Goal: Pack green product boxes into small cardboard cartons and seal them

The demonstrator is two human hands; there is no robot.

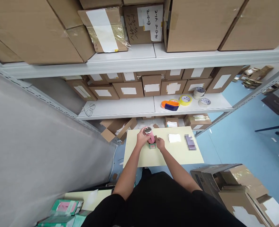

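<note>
My left hand (142,138) is closed around a pink cylindrical container (151,137) with a shiny silver top. Directly below the container is a small green box (152,146) with a pink patch on its face; whether the two touch is hard to tell. On the other side, my right hand (160,143) has its fingers curled together at a small brown piece (156,139), perhaps cardboard, close beside the container. Both hands are over a pale yellow table (177,157).
White paper (174,138) and a blurred purple item (190,142) lie on the table's right. Behind, a shelf (130,107) bears cartons, tape rolls (185,100) and an orange-and-blue tape dispenser (170,105). An open carton (118,129) stands left; large cartons (238,189) stand right.
</note>
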